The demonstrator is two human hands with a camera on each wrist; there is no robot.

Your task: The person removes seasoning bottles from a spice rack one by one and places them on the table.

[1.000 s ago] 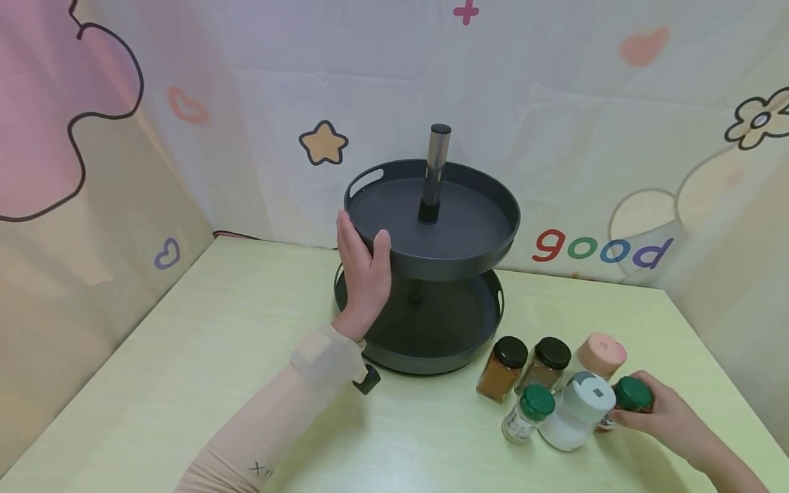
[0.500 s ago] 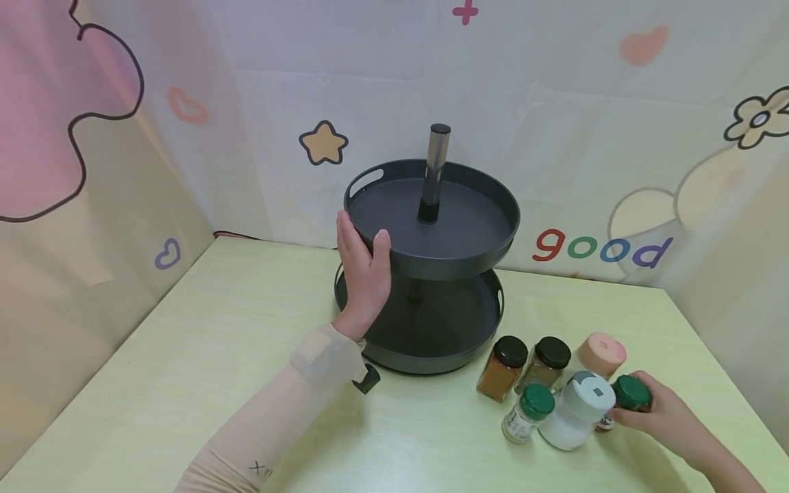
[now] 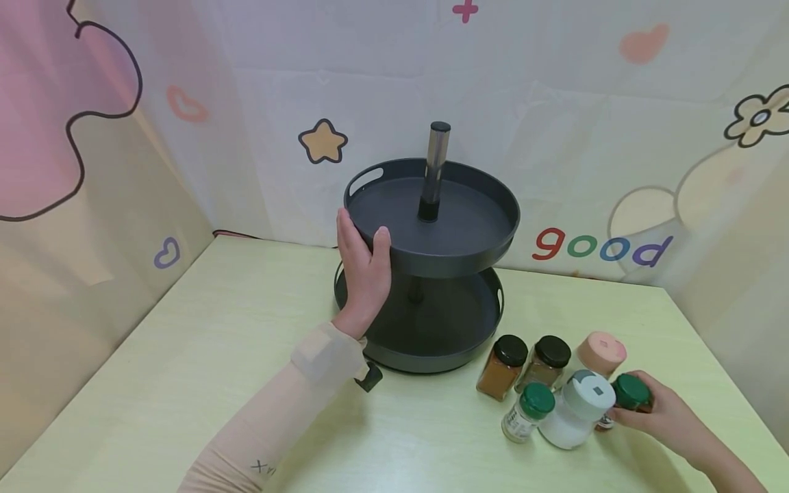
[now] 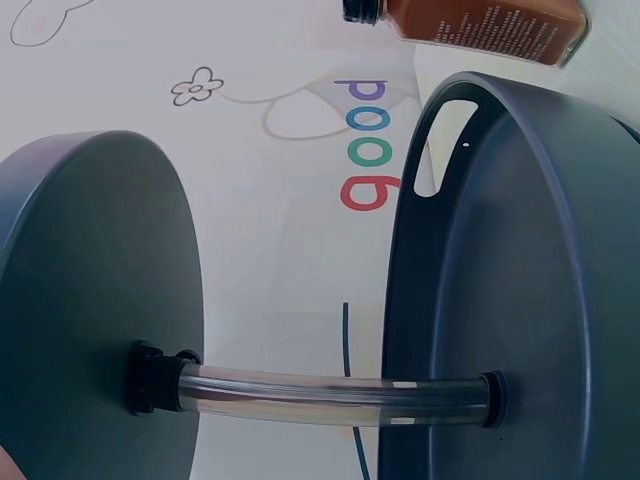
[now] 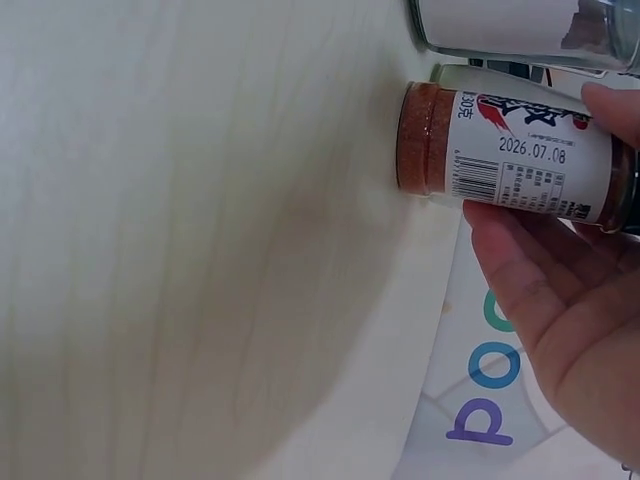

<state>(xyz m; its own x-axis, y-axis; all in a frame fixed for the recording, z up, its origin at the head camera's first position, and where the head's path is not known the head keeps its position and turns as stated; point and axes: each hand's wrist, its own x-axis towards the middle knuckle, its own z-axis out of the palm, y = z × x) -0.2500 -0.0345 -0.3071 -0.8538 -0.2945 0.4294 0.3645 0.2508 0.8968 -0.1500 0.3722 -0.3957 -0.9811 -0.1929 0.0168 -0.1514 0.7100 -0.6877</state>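
A two-tier dark grey turntable rack (image 3: 431,266) stands at the middle of the table, a clear post rising from its upper tray. My left hand (image 3: 365,277) lies against the left side of that upper tray, fingers straight and thumb up. At the right, my right hand (image 3: 668,418) holds a spice jar (image 3: 632,392) with a green lid between thumb and fingers. In the right wrist view this spice jar (image 5: 510,155) shows reddish powder and a white printed label. The left wrist view looks between the two tiers, at the post (image 4: 330,395) joining them.
Close to the right hand stand a white-lidded jar (image 3: 576,411), a pink-capped container (image 3: 601,354) and a smaller green-lidded jar (image 3: 527,413). Two black-lidded jars, one with orange-brown powder (image 3: 501,370) and one darker (image 3: 544,363), stand nearer the rack. A printed cloth (image 3: 277,103) hangs behind the table.
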